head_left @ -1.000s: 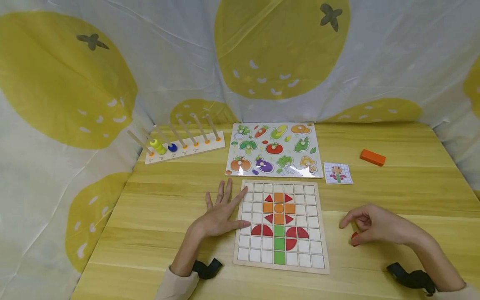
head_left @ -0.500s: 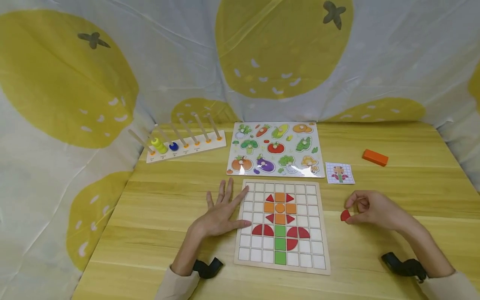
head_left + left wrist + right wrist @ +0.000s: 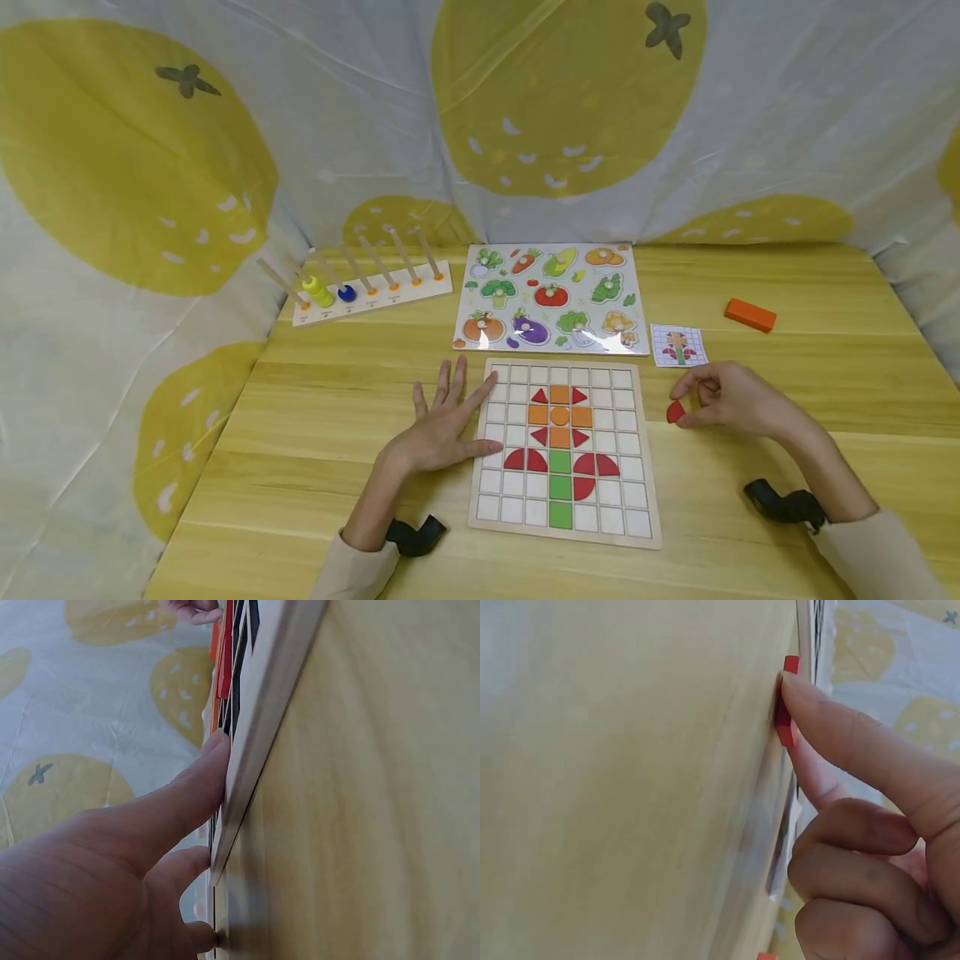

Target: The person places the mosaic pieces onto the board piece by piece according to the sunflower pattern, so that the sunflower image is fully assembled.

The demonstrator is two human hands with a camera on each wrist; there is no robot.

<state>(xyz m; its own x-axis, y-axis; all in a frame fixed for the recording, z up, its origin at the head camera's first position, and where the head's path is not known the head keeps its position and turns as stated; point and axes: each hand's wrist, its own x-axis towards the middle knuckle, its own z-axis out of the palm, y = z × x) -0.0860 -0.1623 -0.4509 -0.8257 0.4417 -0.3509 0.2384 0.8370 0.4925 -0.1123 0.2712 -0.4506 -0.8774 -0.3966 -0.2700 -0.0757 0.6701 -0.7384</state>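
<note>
A red quarter-circle tile (image 3: 676,412) is pinched between the thumb and index finger of my right hand (image 3: 731,400), just right of the grid board. In the right wrist view the tile (image 3: 786,701) shows edge-on, its other fingers curled into the palm. My left hand (image 3: 438,433) lies spread, thumb and index fingertip on the left edge of the wooden grid board (image 3: 480,500). Set in the board are orange squares, an orange circle (image 3: 559,416), red triangles, green squares (image 3: 560,487) and several red quarter circles (image 3: 607,465).
A small pattern card (image 3: 679,346) lies beyond my right hand, and an orange block (image 3: 750,315) sits farther back. Behind the board is a vegetable knob puzzle (image 3: 551,321). A peg counting stand (image 3: 375,293) stands at the back left, before a patterned curtain (image 3: 360,100).
My right hand, carrying the red quarter-circle tile, has moved left and away from me toward the board and card. The left hand stays in place on the board's edge.
</note>
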